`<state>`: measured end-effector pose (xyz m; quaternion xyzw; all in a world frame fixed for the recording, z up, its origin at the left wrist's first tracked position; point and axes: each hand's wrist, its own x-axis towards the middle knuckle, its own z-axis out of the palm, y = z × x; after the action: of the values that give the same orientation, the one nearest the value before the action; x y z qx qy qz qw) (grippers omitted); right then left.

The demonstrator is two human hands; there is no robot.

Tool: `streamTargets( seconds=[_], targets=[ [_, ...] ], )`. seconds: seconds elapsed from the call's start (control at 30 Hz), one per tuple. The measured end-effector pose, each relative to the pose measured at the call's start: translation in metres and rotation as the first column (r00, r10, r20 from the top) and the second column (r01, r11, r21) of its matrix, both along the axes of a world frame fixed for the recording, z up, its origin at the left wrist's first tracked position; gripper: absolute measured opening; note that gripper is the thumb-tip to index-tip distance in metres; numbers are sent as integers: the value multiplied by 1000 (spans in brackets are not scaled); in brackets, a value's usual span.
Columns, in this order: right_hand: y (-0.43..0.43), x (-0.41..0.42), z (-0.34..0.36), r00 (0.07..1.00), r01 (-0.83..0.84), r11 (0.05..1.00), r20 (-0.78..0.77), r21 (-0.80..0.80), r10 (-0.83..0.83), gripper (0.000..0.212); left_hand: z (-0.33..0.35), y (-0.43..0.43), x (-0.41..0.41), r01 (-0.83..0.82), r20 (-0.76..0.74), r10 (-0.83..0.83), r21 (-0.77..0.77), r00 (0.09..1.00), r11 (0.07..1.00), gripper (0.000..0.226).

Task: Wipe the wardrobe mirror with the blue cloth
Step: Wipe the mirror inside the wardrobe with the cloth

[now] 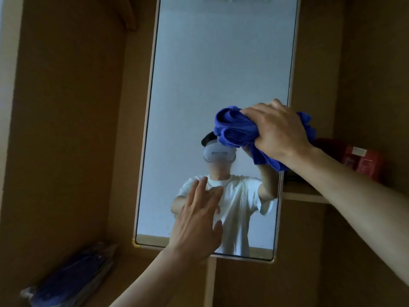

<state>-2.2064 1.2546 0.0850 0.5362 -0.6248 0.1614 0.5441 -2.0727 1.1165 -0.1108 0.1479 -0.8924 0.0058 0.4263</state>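
The right hand [276,131] grips the blue cloth [234,127] in a tight wad, held against the wardrobe mirror [210,74] at its right edge, about halfway up. The left hand [199,222] is spread wide and holds nothing, its fingers straight over the lower glass (I cannot tell whether the palm actually touches).

I see 3 risks from here:

1. A bare left hand steadying the panel would likely leave prints on the glass, and the low area would need another pass.
2. With the cloth bunched like this, only a small patch probably meets the surface. Strokes may streak or skip strips, and the tall upper part of the mirror is easy to miss.
3. Part of the cloth hangs past the frame, near the red box [363,160] on the shelf [305,193] beside it. A wide sweep to the right could catch the box and knock it.
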Motion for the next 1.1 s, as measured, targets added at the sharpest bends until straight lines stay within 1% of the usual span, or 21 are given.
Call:
streamTargets(
  seconds=[0.23, 0.33, 0.4, 0.5, 0.57, 0.63, 0.73, 0.83, 0.9, 1.0, 1.1],
  targets=[
    [19, -23, -60, 993, -97, 994, 68, 54, 94, 50, -9, 2, -7, -76, 3, 76, -52, 997, 996, 76],
    [27, -29, -94, 994, -102, 990, 38, 101, 98, 60, -9, 3, -10, -99, 15, 100, -60, 995, 993, 78],
    [33, -29, -103, 996, -92, 986, -7, 138, 94, 60, -10, 5, -12, -110, 20, 112, -70, 994, 991, 80],
    [39, -29, -85, 995, -49, 988, -74, 149, 61, 61, -14, 5, -12, -116, 24, 118, -70, 993, 991, 82],
    [40, -29, -62, 998, -36, 996, -49, 76, 40, 59, -15, 3, -11, -117, 28, 120, -83, 992, 990, 83],
    [39, -29, -42, 999, -34, 999, 8, -7, 34, 53, -16, 0, -12, -112, 30, 115, -90, 993, 990, 84],
    [36, -26, -44, 999, -13, 1000, 31, -7, 13, 47, -19, -1, -14, -120, 32, 124, -97, 992, 988, 87],
    [40, -31, -80, 997, -56, 998, 49, 23, 55, 57, -22, -1, -16, -123, 22, 126, -95, 992, 988, 89],
    [45, -37, -115, 998, -66, 996, 20, 57, 65, 60, -22, -2, -17, -117, 21, 120, -92, 993, 989, 90],
    [47, -42, -162, 997, -68, 990, -26, 121, 72, 54, -21, 0, -17, -107, 25, 110, -96, 994, 990, 91],
    [47, -44, -173, 996, -56, 985, -54, 162, 66, 52, -19, 5, -16, -116, 38, 120, -92, 992, 989, 91]
  ],
)
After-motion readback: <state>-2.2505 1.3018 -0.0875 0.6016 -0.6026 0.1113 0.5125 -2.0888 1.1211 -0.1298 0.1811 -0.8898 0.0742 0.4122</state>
